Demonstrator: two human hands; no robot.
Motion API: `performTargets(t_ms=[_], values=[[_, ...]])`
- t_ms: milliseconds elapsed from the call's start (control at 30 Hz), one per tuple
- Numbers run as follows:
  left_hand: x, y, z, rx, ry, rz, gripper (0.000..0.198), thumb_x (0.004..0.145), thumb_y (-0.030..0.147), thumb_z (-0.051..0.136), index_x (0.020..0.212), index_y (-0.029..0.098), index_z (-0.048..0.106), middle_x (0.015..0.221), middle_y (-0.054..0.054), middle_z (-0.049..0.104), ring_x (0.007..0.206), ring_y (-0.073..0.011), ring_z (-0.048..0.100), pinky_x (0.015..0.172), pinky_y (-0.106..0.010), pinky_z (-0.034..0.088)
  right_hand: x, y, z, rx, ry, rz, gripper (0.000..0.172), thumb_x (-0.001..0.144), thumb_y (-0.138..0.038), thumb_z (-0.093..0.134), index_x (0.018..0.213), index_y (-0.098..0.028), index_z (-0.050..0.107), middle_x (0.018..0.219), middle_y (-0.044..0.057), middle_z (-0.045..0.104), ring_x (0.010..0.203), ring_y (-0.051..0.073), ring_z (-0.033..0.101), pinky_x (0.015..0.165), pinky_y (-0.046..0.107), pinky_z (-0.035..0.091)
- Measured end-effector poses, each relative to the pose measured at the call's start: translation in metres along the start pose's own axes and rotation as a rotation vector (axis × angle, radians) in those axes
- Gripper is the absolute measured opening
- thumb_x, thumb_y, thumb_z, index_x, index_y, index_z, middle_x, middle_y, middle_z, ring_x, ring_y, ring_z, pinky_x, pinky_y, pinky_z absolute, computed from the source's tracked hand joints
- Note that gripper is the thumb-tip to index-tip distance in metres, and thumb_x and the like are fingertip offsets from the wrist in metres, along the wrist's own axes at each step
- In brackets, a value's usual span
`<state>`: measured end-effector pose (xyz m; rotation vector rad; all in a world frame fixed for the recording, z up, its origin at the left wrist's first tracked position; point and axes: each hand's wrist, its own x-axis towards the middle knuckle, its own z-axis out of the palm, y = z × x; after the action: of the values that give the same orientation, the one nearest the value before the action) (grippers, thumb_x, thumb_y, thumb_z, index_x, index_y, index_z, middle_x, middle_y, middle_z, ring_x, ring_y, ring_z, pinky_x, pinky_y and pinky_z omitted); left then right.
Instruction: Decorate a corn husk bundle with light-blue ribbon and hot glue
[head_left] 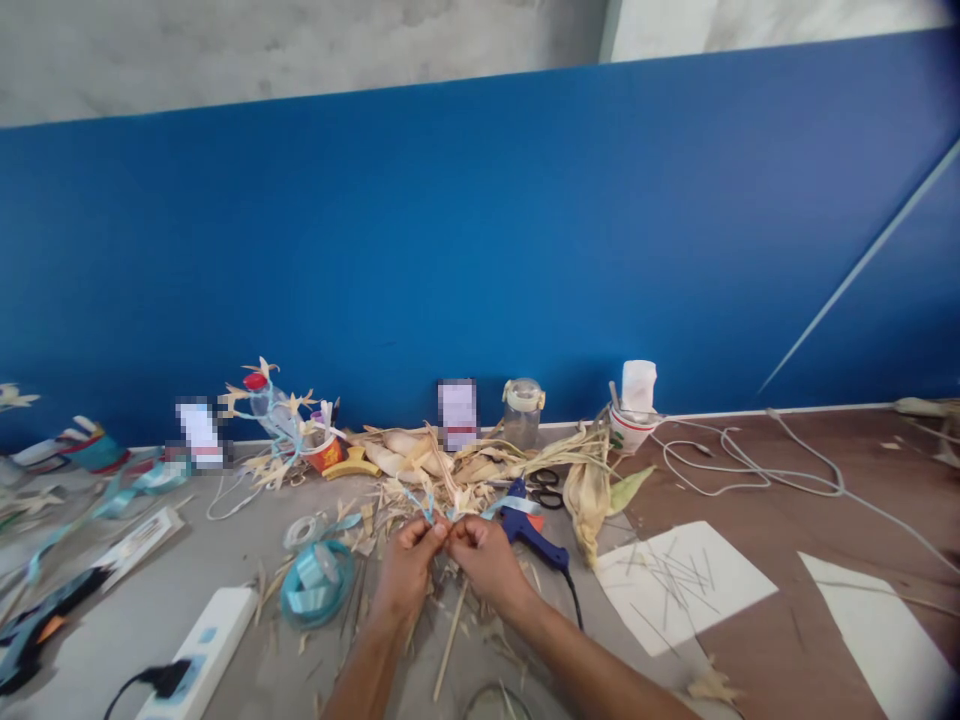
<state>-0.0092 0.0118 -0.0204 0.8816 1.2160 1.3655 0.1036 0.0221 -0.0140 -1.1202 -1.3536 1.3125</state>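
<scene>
My left hand [407,562] and my right hand [486,560] meet at the middle of the table, thumbs and fingertips pinched close together. Between them is a small corn husk flower [461,498] with pale petals and light blue ribbon on its stems. The fingers hide most of the stem, and where one hand's hold ends I cannot tell. Just right of my right hand lies a blue glue gun [529,530] with a black cord. To the left of my left hand sits a roll of light blue ribbon [315,580]. Husk scraps lie around and below both hands.
Corn husks [409,452] are heaped behind my hands. Black scissors [546,490], a lidded jar [523,412] and a paper cup [630,430] stand further right. Thin wires lie on white paper [686,585]. A power strip [202,650] is at front left; a husk-flower bottle [271,410] stands behind.
</scene>
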Motion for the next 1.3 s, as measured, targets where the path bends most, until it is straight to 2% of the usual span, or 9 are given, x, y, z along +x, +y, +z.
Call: performTargets(t_ms=[100, 233, 367, 467, 667, 900, 1067, 1300], values=[[-0.004, 0.007, 0.005, -0.104, -0.037, -0.004, 0.026, 0.058, 0.034, 0.073, 0.073, 0.014, 0.068, 0.065, -0.003, 0.063, 0.065, -0.0157, 0.056, 0.068, -0.028, 0.043, 0.001, 0.000, 0.000, 0.097, 0.017, -0.006, 0.017, 0.064, -0.026, 0.051, 0.050, -0.018, 0.044, 0.047, -0.007, 0.037, 0.044, 0.007, 0.032, 0.045, 0.019, 0.029], [-0.010, 0.013, 0.010, -0.135, -0.084, -0.032, 0.029, 0.060, 0.031, 0.072, 0.084, 0.016, 0.067, 0.078, -0.005, 0.066, 0.074, -0.0171, 0.058, 0.072, -0.029, 0.044, 0.002, -0.001, -0.002, 0.224, 0.055, -0.011, 0.012, 0.064, -0.024, 0.051, 0.054, -0.018, 0.049, 0.049, -0.006, 0.040, 0.046, 0.008, 0.033, 0.047, 0.020, 0.031], [-0.012, 0.013, 0.014, -0.192, -0.107, -0.080, 0.024, 0.059, 0.028, 0.074, 0.077, 0.016, 0.064, 0.074, -0.003, 0.064, 0.068, -0.0143, 0.058, 0.066, -0.027, 0.045, 0.002, -0.005, -0.005, 0.234, 0.088, -0.017, 0.012, 0.064, -0.024, 0.053, 0.054, -0.017, 0.051, 0.051, -0.005, 0.044, 0.049, 0.009, 0.038, 0.051, 0.021, 0.034], [-0.012, 0.012, 0.016, -0.255, -0.094, -0.109, 0.024, 0.057, 0.025, 0.076, 0.074, 0.016, 0.062, 0.068, 0.000, 0.062, 0.061, -0.0114, 0.056, 0.061, -0.024, 0.045, 0.002, -0.007, -0.006, 0.223, 0.063, -0.026, 0.014, 0.064, -0.024, 0.053, 0.053, -0.017, 0.051, 0.049, -0.005, 0.045, 0.049, 0.009, 0.040, 0.050, 0.021, 0.034], [-0.010, 0.008, 0.015, -0.325, -0.103, -0.087, 0.024, 0.058, 0.021, 0.075, 0.077, 0.016, 0.062, 0.069, 0.001, 0.061, 0.059, -0.0081, 0.054, 0.057, -0.020, 0.044, 0.004, -0.006, -0.005, 0.278, 0.002, 0.018, 0.014, 0.064, -0.024, 0.054, 0.052, -0.016, 0.054, 0.048, -0.005, 0.048, 0.046, 0.009, 0.042, 0.050, 0.021, 0.035], [-0.008, 0.007, 0.010, -0.388, -0.134, -0.077, 0.020, 0.059, 0.020, 0.075, 0.070, 0.016, 0.059, 0.064, 0.003, 0.059, 0.055, -0.0063, 0.051, 0.055, -0.019, 0.042, 0.003, -0.006, -0.004, 0.335, -0.038, 0.043, 0.016, 0.063, -0.025, 0.059, 0.050, -0.016, 0.054, 0.047, -0.005, 0.047, 0.048, 0.009, 0.042, 0.052, 0.022, 0.036], [-0.007, 0.007, 0.010, -0.338, -0.112, -0.050, 0.020, 0.060, 0.024, 0.074, 0.068, 0.016, 0.058, 0.061, 0.004, 0.056, 0.055, -0.0074, 0.050, 0.057, -0.020, 0.041, 0.001, -0.007, -0.003, 0.304, 0.017, 0.000, 0.016, 0.064, -0.027, 0.061, 0.054, -0.017, 0.054, 0.049, -0.004, 0.049, 0.051, 0.011, 0.043, 0.052, 0.023, 0.034], [-0.001, -0.007, 0.005, -0.042, -0.053, 0.079, 0.017, 0.065, 0.029, 0.068, 0.071, 0.016, 0.060, 0.063, 0.002, 0.058, 0.058, -0.0102, 0.050, 0.058, -0.022, 0.040, 0.004, -0.001, -0.003, 0.371, -0.016, 0.106, 0.023, 0.064, -0.032, 0.058, 0.050, -0.017, 0.048, 0.044, -0.006, 0.040, 0.042, 0.007, 0.030, 0.045, 0.021, 0.026]])
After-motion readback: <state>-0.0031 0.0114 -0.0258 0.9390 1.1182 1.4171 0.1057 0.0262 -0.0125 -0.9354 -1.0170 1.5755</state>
